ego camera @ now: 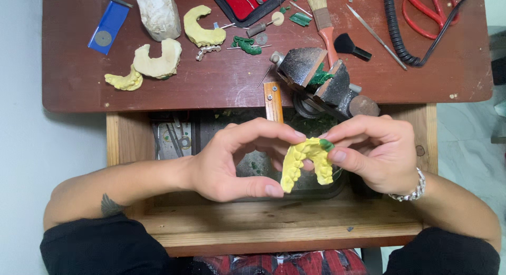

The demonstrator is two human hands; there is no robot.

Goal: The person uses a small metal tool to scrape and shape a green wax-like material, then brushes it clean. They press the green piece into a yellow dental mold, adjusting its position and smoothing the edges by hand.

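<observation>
Dark red-brown and scuffed, the bench (221, 85) runs across the top of the view, with an open wooden drawer (274, 222) pulled out below it and pale floor on either side. Both hands meet over the drawer around one yellow dental cast (305, 161), a horseshoe arch with a dab of green wax (327, 145) at its top. The left hand (232, 164) curls half open in a wide C, its thumb tip under the cast's left end and its forefinger touching the arch's top. The right hand (377, 153) is closed in a pinch, thumb and fingers pressing the arch's right limb near the green wax; a metal bracelet (414, 189) sits on that wrist. Just above the hands, one small black vise (321, 77) is fixed at the bench edge, green wax in its jaws. Farther out on the bench lie three more pale casts (158, 59), one white plaster block (158, 14), one blue card (108, 27), two brushes (324, 22), one red tool case (250, 3), red scissors (427, 14) and a coiled black cord (395, 27).
</observation>
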